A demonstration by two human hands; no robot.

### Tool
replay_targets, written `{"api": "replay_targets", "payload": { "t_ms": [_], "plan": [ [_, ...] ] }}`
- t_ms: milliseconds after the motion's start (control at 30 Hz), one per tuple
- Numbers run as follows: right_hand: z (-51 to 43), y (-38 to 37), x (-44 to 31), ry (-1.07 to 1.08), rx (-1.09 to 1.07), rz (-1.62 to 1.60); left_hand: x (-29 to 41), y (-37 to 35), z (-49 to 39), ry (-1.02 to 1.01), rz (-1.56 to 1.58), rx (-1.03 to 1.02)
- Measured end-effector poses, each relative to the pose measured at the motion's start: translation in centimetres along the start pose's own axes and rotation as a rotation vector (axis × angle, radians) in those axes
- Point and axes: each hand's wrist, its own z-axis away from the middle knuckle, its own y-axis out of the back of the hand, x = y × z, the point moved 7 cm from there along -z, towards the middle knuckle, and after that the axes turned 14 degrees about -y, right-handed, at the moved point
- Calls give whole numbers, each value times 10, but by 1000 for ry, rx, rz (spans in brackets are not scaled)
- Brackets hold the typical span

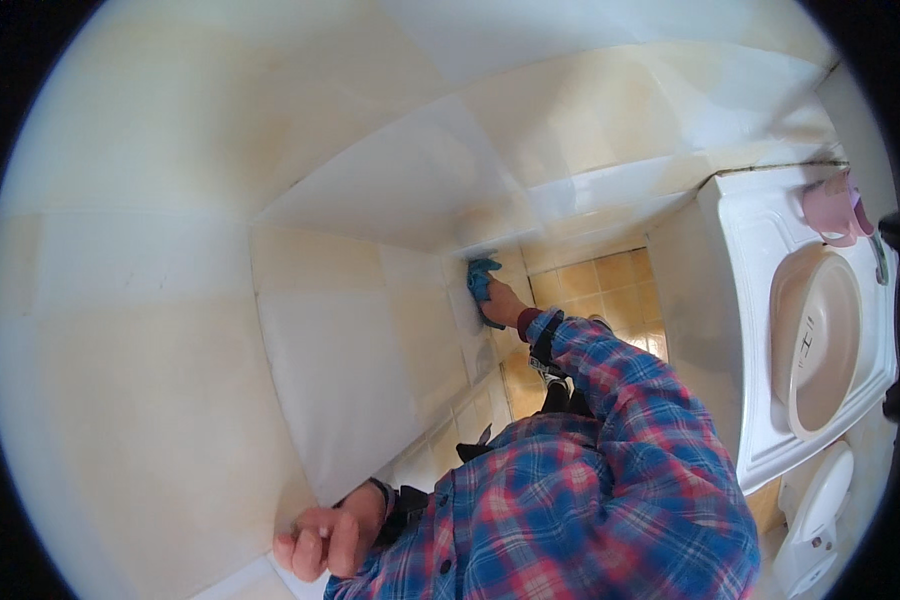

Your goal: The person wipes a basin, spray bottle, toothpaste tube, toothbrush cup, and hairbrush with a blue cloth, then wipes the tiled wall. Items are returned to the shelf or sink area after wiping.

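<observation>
My right hand (pixel 503 302) is stretched forward, pressing a blue cloth (pixel 482 279) against the lower part of the tiled wall (pixel 337 360). The cloth is bunched under the fingers, and part of it is hidden by the hand. At the lower left, my left hand (pixel 319 538) is held near the wall with its fingers curled in. Nothing shows in that hand, though its palm is partly hidden.
To the right, a white washbasin (pixel 731 247) bears a beige plastic tub (pixel 829 352) with writing and a pink mug (pixel 832 210). A toilet (pixel 821 510) stands at the lower right. Yellow floor tiles (pixel 577 281) show below my arm.
</observation>
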Motion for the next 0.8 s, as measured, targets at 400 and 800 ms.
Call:
{"api": "replay_targets", "payload": {
  "t_ms": [400,800],
  "plan": [
    [34,12,3,147,5,-338,-19,18,9,-138,259,70],
    [18,-62,109,-74,-4,-82,-6,3,1,-192,318,145]
  ]
}}
